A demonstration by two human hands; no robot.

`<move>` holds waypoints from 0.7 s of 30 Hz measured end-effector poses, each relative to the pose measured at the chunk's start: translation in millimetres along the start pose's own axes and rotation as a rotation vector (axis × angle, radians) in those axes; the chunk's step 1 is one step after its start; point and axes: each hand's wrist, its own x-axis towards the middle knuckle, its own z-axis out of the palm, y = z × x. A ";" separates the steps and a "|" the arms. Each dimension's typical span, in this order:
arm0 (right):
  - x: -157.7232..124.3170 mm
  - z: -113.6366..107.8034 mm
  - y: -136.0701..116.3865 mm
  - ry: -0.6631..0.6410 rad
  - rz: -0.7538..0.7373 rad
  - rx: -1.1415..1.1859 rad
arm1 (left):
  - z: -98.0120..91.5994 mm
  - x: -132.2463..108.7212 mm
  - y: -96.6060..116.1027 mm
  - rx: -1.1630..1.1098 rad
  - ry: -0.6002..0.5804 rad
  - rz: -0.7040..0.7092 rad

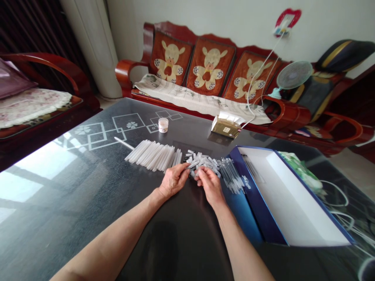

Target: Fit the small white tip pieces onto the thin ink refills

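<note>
My left hand (175,180) is closed in a pinch at the near left edge of a loose pile of small white and clear caps (206,160), some with black parts. Whatever is between its fingertips is too small to name. My right hand (209,184) is beside it, thumb and fingers pinched together over the pile's near side. A small pale piece seems to be at its fingertips, but its kind is unclear. Left of the pile lies a row of white pen barrels (152,154). To the right, several thin clear pen refills (230,173) lean against a box.
The open blue box (265,207) with a white inside stands on the dark table (96,203) at right. Farther back are a small round jar (163,125) and a tissue box (226,125). A green-white package (301,169) and white cables (351,226) lie beyond the blue box.
</note>
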 end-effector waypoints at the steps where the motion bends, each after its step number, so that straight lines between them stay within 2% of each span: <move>1: 3.9 -2.6 1.6 0.054 0.060 0.158 | 0.2 -0.7 1.0 0.020 -0.046 0.040; 3: 10.2 -6.9 4.7 0.158 0.121 0.388 | 0.7 -2.3 2.7 0.072 -0.136 0.091; 6: 14.7 -9.8 7.9 0.235 0.133 0.520 | 1.4 -4.2 3.8 0.143 -0.222 0.115; 16: 9.8 -6.1 7.0 0.166 0.091 0.467 | 1.7 -4.6 2.5 0.206 -0.229 0.084; 21: 7.5 -6.1 5.9 0.142 0.023 0.373 | 0.5 -3.6 3.7 0.217 -0.242 0.079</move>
